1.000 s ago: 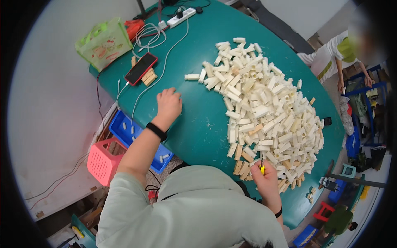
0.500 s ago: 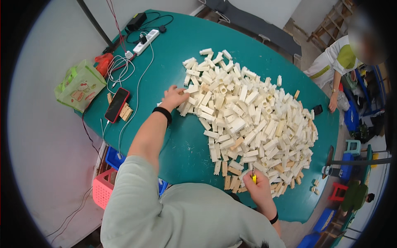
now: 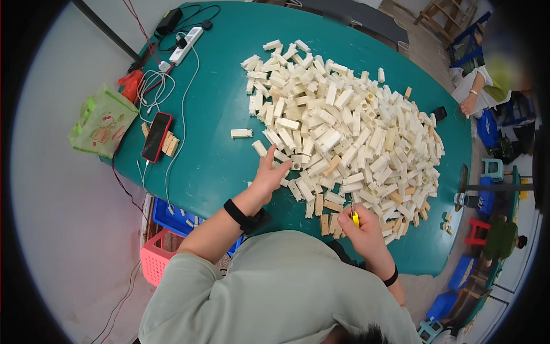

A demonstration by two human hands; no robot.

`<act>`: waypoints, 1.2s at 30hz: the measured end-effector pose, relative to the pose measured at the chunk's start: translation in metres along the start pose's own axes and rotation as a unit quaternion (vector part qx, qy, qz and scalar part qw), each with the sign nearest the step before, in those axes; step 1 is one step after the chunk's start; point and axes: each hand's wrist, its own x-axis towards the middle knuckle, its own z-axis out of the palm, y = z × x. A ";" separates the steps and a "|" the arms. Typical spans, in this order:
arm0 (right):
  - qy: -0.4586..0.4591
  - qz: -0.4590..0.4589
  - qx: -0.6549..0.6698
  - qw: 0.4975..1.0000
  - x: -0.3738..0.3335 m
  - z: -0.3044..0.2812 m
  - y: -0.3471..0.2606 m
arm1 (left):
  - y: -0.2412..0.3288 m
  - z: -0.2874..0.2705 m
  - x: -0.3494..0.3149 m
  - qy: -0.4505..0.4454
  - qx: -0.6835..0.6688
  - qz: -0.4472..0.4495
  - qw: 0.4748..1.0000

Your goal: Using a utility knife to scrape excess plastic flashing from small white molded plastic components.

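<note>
Where the heap of pale wooden blocks thins out at its near edge on the teal table, the left hand lies with fingers spread, its fingertips touching blocks at the pile's rim. The right hand is curled around a small yellow tool, just beside the tan blocks at the pile's nearest fringe. A single block lies apart, left of the heap.
</note>
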 end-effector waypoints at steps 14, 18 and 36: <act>0.066 -0.138 -0.072 0.986 -0.028 0.001 0.018 | -0.015 -0.093 0.077 0.114 0.615 0.310 0.716; 0.079 -0.139 -0.071 0.985 -0.039 0.008 0.012 | -0.097 -0.158 0.116 0.059 0.624 0.269 0.731; 0.224 -0.169 -0.031 0.959 -0.089 0.019 -0.011 | 0.012 0.011 -0.101 -0.238 0.200 0.323 0.894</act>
